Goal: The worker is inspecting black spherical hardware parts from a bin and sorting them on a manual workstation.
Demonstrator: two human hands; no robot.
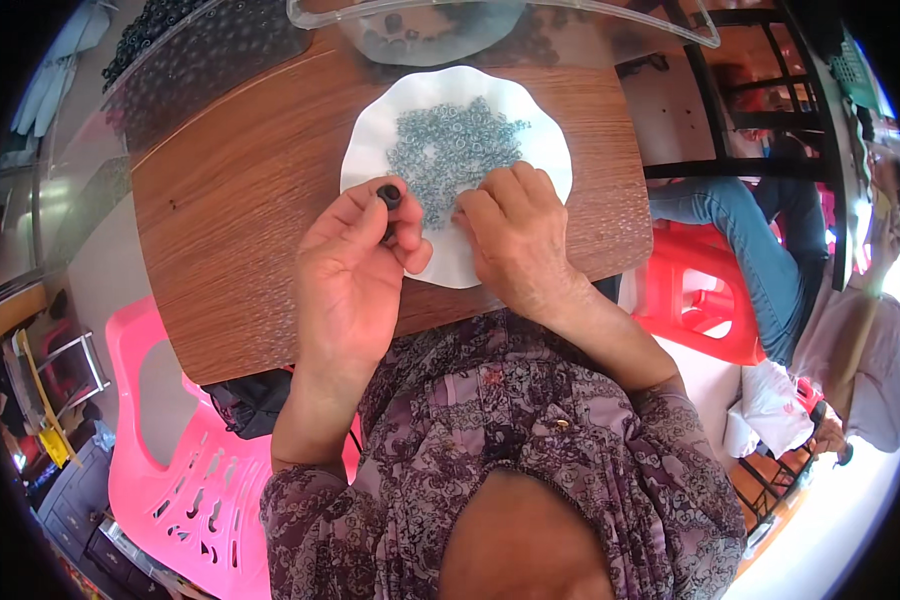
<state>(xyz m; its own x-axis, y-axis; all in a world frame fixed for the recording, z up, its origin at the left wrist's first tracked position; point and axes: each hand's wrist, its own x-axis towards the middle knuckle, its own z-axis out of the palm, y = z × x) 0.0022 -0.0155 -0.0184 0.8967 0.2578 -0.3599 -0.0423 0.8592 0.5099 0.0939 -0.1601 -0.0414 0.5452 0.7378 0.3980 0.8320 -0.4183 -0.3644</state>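
Note:
My left hand (348, 275) is closed, palm up, over the near left rim of a white scalloped plate (362, 135). Thumb and forefinger pinch a small black hollow cap (389, 195) with its round opening facing up. Something else dark shows just below it among the fingers, too shaded to name. Many tiny clear bluish rings (455, 135) lie loosely heaped on the plate. At the plate's near right side, my right hand (520, 235) reaches down to the edge of the heap with fingers curled together. What its fingertips hold, if anything, is hidden.
The plate stands on a brown wooden table (240, 200). Beyond it is a clear plastic bin (610, 25), with black round pieces (155, 30) at the far left. A pink chair (190, 470) stands left, a red stool (695, 295) right, beside another person's jeans-clad leg (740, 225).

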